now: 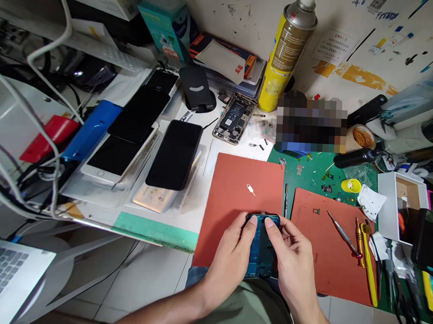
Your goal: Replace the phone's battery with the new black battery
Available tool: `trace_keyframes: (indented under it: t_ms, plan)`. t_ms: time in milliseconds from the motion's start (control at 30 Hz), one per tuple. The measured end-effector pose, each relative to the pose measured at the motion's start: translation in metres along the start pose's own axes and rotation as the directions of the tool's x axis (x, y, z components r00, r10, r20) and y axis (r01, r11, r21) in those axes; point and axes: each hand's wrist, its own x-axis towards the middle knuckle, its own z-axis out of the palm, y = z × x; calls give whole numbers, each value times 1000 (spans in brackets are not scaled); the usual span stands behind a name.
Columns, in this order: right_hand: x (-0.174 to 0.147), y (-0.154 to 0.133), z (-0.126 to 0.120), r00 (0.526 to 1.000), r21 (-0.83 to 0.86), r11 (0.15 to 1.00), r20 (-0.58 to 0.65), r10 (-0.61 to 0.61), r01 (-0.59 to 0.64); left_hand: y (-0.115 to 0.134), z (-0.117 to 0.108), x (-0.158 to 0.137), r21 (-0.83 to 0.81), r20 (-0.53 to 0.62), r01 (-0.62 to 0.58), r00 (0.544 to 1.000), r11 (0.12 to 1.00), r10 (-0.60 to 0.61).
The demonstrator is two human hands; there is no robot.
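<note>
A smartphone (pixel 259 253) with a dark blue face is held between my two hands, over the near edge of the left red-brown mat (pixel 233 177). My left hand (pixel 229 252) grips its left side, thumb on the upper face. My right hand (pixel 296 260) holds the right side, its thumb pressing near the top and its fingers curled at the edge. On the mat beyond the phone lies a small SIM eject pin (pixel 250 188). A small dark SIM tray (pixel 316 211) rests on the right mat (pixel 305 263).
Tweezers (pixel 341 231), a yellow brush (pixel 372 276) and scissors (pixel 405 302) lie to the right. An opened phone (pixel 235 119) and a yellow spray can (pixel 287 54) stand farther back. Several phones, including a black one (pixel 175 155), are on the left. A laptop (pixel 5 276) is lower left.
</note>
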Motion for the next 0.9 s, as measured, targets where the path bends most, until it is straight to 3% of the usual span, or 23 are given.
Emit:
trace_keyframes:
  t_ms: [233, 400, 667, 800, 900]
  plan:
    - [-1, 1, -1, 1000, 6, 1000, 5, 11, -11, 1, 0, 1, 23, -12, 47, 999, 999, -46]
    - [-1, 1, -1, 1000, 12, 1000, 2, 8, -8, -9, 0, -1, 46, -78, 187, 980, 981, -183]
    - [1, 4, -3, 1000, 14, 1000, 4, 19, -19, -23, -4, -3, -90, -79, 252, 963, 964, -259]
    - [1, 2, -1, 1000, 22, 1000, -2, 16, -16, -16, -4, -2, -102, -117, 217, 967, 971, -228]
    - [1, 0, 1, 1000, 34, 999, 6, 17, -17, -6, -2, -1, -86, -71, 131, 988, 988, -137]
